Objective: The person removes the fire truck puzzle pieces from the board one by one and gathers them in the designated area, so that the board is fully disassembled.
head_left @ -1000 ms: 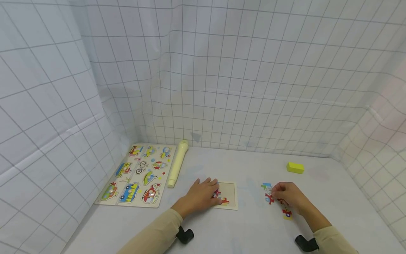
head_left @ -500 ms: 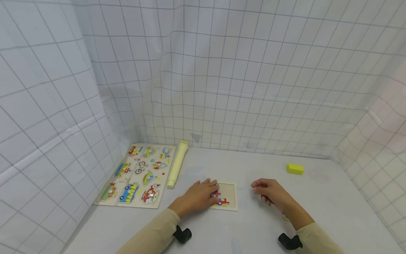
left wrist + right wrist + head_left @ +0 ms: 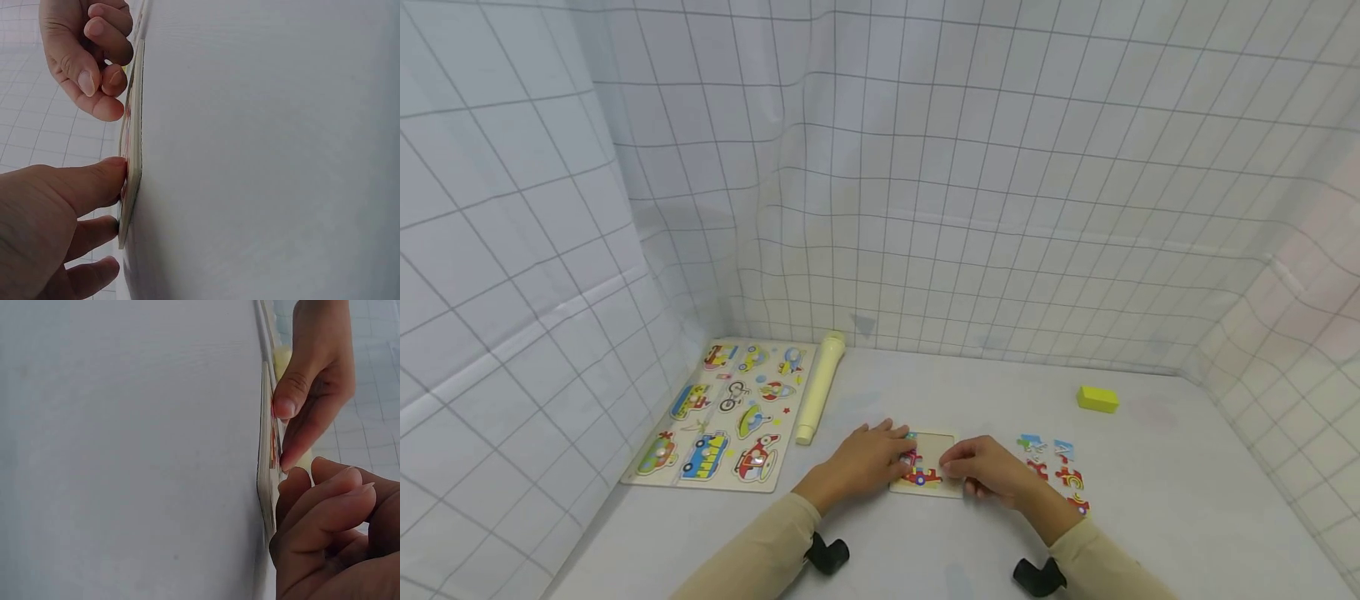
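Note:
A small wooden puzzle tray (image 3: pixel 925 492) lies flat at the front middle in the head view. Red vehicle pieces (image 3: pixel 922 476) fill part of its left and lower area. My left hand (image 3: pixel 861 462) rests over the tray's left side, fingers fairly straight and thumb near the lower pieces. Over the right side is my right hand (image 3: pixel 996 475), its thumb and index fingertips close together and other fingers curled. Whether a thin piece is between those tips cannot be made out, even in the wrist views. Loose jigsaw pieces (image 3: pixel 1070 477) lie right of that hand, partly hidden by it.
A board with vehicle shapes (image 3: pixel 706 454) lies at the left. Beside it is a pale yellow tube (image 3: pixel 822 390). A yellow block (image 3: pixel 1097 399) sits at the back right. Gridded white cloth walls (image 3: pixel 925 250) stand behind and at both sides.
My right hand has moved left from the loose pieces to the tray's right side. The left hand stays on the tray with only a slight shift.

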A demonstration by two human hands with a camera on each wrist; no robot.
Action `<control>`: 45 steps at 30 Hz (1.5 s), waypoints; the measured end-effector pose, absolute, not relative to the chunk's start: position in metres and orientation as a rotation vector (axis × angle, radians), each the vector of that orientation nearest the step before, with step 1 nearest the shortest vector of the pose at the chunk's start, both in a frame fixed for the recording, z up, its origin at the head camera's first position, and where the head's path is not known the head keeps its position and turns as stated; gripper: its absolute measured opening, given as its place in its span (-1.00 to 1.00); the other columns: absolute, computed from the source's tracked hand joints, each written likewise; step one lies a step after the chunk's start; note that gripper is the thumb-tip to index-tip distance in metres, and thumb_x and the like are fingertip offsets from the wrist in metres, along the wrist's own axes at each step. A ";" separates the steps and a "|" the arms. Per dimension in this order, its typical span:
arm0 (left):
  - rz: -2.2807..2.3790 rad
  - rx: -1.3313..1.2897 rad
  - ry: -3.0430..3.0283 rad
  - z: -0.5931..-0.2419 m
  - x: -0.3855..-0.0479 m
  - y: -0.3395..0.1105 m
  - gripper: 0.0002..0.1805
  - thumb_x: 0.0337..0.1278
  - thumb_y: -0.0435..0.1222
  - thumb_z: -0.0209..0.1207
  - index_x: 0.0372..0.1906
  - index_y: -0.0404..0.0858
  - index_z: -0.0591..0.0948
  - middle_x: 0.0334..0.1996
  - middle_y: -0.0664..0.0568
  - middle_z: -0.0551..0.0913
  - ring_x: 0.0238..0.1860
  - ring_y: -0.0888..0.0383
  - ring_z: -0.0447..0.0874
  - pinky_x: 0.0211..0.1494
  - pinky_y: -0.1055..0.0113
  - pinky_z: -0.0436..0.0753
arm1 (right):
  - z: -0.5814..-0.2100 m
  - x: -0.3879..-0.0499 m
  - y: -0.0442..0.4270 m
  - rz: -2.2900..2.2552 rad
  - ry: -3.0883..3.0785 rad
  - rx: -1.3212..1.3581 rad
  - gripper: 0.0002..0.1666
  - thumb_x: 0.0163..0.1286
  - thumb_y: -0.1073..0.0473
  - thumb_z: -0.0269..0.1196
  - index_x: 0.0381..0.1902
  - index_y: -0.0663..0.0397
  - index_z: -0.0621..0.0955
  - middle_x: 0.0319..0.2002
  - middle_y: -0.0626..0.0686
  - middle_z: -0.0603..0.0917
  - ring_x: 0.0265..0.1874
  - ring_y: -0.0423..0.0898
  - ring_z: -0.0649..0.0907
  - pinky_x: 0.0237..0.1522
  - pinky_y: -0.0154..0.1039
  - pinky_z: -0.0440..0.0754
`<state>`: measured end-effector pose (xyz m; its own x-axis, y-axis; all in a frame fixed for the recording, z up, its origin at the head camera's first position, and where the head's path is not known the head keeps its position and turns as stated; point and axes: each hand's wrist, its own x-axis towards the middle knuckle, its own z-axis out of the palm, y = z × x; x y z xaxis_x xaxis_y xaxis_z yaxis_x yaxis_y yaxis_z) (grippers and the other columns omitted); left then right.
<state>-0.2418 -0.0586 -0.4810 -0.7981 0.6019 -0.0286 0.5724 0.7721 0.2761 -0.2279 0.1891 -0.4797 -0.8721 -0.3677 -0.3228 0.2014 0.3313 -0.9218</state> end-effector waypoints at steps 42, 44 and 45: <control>0.319 0.936 2.867 -0.484 -0.241 -0.056 -0.52 0.43 -0.04 0.19 0.34 -0.06 0.60 0.43 -0.01 0.48 0.49 -0.11 0.36 0.42 -0.25 0.36 | -0.487 -0.221 0.166 -1.420 2.318 -0.226 -0.85 0.24 0.38 0.37 -0.32 0.18 0.58 -0.54 -0.01 0.56 -0.71 -0.19 0.48 -0.65 -0.38 0.50; 0.318 0.939 2.867 -0.483 -0.240 -0.056 -0.53 0.43 -0.04 0.19 0.34 -0.07 0.60 0.43 -0.01 0.48 0.48 -0.12 0.36 0.42 -0.25 0.37 | -0.487 -0.221 0.166 -1.434 2.310 -0.230 -0.86 0.25 0.38 0.36 -0.31 0.18 0.58 -0.52 -0.01 0.58 -0.70 -0.19 0.50 -0.65 -0.38 0.52; 0.319 0.941 2.867 -0.483 -0.240 -0.056 -0.53 0.43 -0.05 0.19 0.34 -0.07 0.60 0.42 -0.02 0.49 0.48 -0.12 0.37 0.42 -0.25 0.37 | -0.488 -0.221 0.167 -1.443 2.302 -0.234 -0.87 0.26 0.37 0.36 -0.30 0.19 0.58 -0.51 0.00 0.59 -0.69 -0.19 0.52 -0.64 -0.37 0.53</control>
<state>-0.2400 -0.0559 -0.4831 -0.8024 0.5957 -0.0355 0.5733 0.7860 0.2313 -0.2211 0.1668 -0.4878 -0.9013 -0.3519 -0.2528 0.0741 0.4497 -0.8901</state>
